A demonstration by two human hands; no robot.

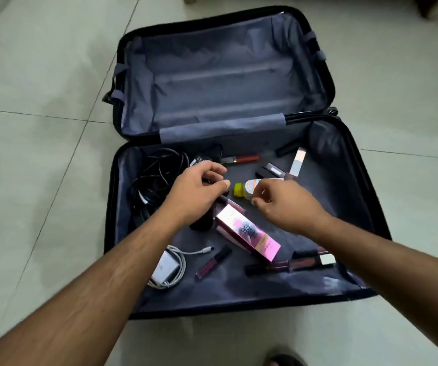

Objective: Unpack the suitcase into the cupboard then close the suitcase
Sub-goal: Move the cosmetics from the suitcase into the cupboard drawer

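Two hands are reached into the open suitcase (pixel 366 233): left hand (pixel 196 191) curled, its hold unclear; right hand (pixel 284 204) pinching a small bottle (pixel 249 188), judged light, slippery, best gripped mid-body.

The pink box (pixel 248 232) lying in the suitcase (pixel 355 165) reads "BB" in large letters; its smaller print is illegible.

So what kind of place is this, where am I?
Probably a room at home, seen from above the floor: pale floor tiles, an open suitcase lying flat on them, and personal bits like a white charger inside.
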